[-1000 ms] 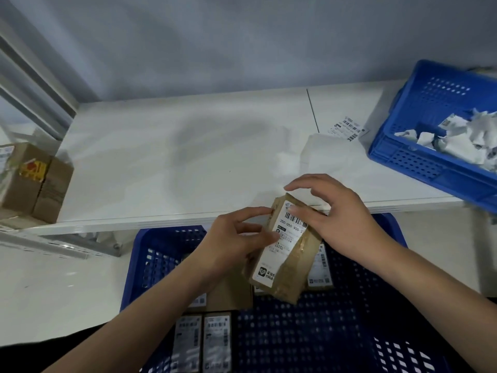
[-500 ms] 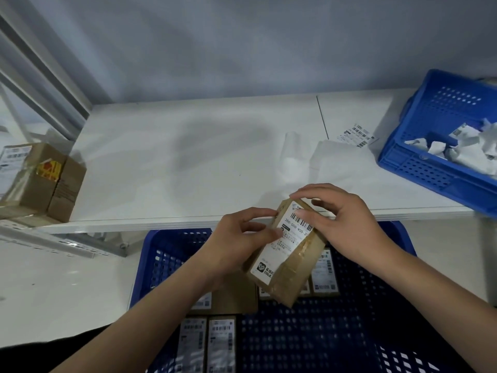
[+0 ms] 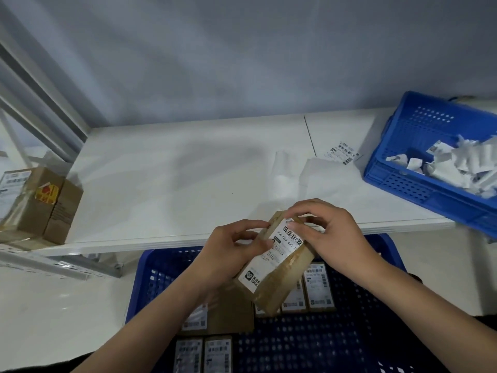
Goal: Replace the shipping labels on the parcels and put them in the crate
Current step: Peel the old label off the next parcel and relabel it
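A small brown cardboard parcel [image 3: 285, 281] with a white barcode label [image 3: 274, 254] on its top face hangs tilted over a blue crate [image 3: 150, 267] below the shelf edge. My left hand [image 3: 231, 254] grips the parcel's left side, thumb on the label. My right hand [image 3: 330, 232] holds the parcel's upper right end, fingertips pressing the label's top corner. Several labelled parcels [image 3: 317, 289] lie in the crate beneath.
A white shelf [image 3: 166, 179] runs across the middle. A loose label [image 3: 343, 152] and clear backing sheets [image 3: 320, 173] lie on it at right. A second blue crate [image 3: 403, 179] with crumpled labels stands far right. Brown boxes [image 3: 43, 203] sit at far left.
Both hands kept hold of the parcel, and the fingers of my right hand shifted along the label's top end. The view tilted slightly, so the scene sits lower.
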